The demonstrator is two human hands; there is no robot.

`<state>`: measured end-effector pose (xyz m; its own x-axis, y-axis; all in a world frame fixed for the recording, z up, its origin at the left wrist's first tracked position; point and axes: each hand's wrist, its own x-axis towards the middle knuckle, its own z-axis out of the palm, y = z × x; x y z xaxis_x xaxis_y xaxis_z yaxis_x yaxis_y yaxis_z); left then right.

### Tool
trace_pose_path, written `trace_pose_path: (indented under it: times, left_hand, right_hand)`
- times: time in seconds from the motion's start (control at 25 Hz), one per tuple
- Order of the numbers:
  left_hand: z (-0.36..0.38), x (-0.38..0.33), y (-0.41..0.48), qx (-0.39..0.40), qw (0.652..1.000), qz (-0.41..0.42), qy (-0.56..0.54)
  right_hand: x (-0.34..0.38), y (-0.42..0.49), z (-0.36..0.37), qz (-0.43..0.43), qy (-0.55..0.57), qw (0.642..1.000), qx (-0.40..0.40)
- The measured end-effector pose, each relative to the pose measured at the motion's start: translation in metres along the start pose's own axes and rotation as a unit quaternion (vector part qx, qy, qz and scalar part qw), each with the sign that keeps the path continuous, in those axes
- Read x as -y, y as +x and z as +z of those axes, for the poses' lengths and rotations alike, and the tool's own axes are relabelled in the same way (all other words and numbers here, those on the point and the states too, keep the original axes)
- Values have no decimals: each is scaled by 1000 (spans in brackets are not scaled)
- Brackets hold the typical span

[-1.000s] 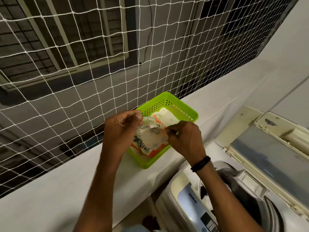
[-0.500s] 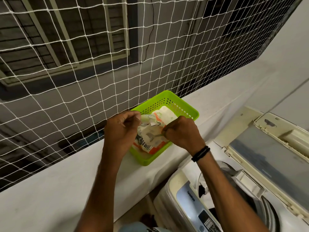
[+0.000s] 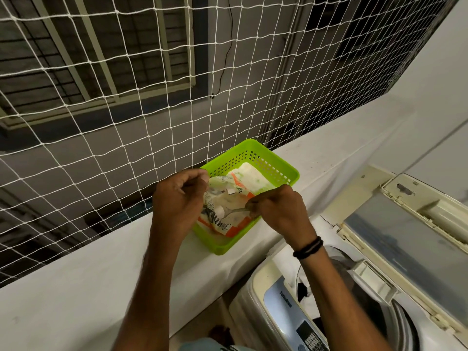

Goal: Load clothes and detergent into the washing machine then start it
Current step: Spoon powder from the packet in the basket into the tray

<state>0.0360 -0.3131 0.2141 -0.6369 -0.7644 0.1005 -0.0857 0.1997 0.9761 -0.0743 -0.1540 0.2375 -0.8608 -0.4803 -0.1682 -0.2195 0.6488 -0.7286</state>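
Beside the washing machine (image 3: 354,300), left hand (image 3: 177,206) pinching the detergent packet's (image 3: 222,209) mouth wide. Right hand (image 3: 276,211) closed around spoon (image 3: 233,211), probably scooping powder.

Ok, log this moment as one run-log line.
step: scooping detergent | left hand: holds packet open | right hand: spoon in packet | green basket: on ledge

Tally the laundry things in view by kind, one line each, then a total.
Green basket: 1
Detergent packet: 1
Spoon: 1
Washing machine: 1
Total: 4
The left hand holds the packet open; the right hand grips the spoon.
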Motion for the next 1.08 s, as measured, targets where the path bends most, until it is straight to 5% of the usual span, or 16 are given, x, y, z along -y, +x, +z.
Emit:
trace_pose_path:
  times: [0.32, 0.64, 1.08]
  left_hand:
    - [7, 2, 2, 1, 1000, 17, 19]
    - [22, -12, 2, 9, 999, 32, 16]
    - [95, -48, -29, 116, 988, 96, -20]
  right_hand:
    - [-23, -7, -25, 35, 148, 987, -52]
    - [-59, -17, -41, 106, 368, 924, -7]
    - [-131, -53, -89, 145, 435, 882, -107]
